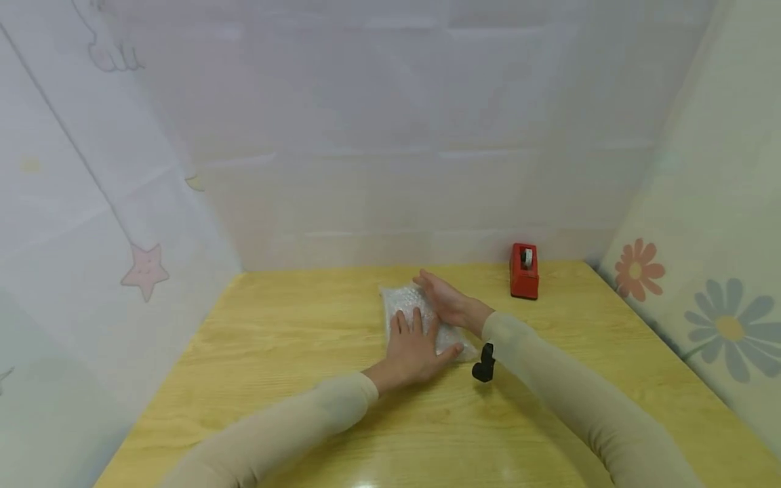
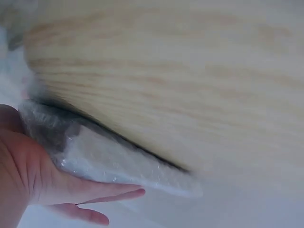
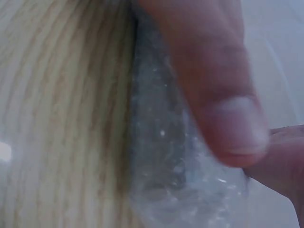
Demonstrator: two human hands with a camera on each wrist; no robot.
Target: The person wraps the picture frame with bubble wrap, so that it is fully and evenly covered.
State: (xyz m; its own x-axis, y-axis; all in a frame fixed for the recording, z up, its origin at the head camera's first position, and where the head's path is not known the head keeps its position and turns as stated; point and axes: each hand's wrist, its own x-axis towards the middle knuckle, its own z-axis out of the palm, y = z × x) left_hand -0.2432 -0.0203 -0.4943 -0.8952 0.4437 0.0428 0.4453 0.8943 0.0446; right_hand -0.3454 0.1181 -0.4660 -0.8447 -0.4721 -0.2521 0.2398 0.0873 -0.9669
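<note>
A flat package in clear bubble wrap (image 1: 399, 301) lies on the wooden table (image 1: 293, 325). My left hand (image 1: 415, 352) rests on top of it, fingers spread and straight. Along the package's right side is my right hand (image 1: 450, 301), its straight fingers reaching to the far edge. In the left wrist view, the left hand (image 2: 42, 175) lies along the wrapped package (image 2: 114, 156), which has a pale part and a darker part under the film. The right thumb (image 3: 213, 90) lies over the bubble wrap (image 3: 159, 142) in the right wrist view, slightly blurred.
A red tape dispenser (image 1: 525, 285) with a roll stands at the back right of the table. By the right wrist is a small black device (image 1: 484, 366). Pale sheets with printed flowers and a star (image 1: 145, 271) enclose the table's back and sides.
</note>
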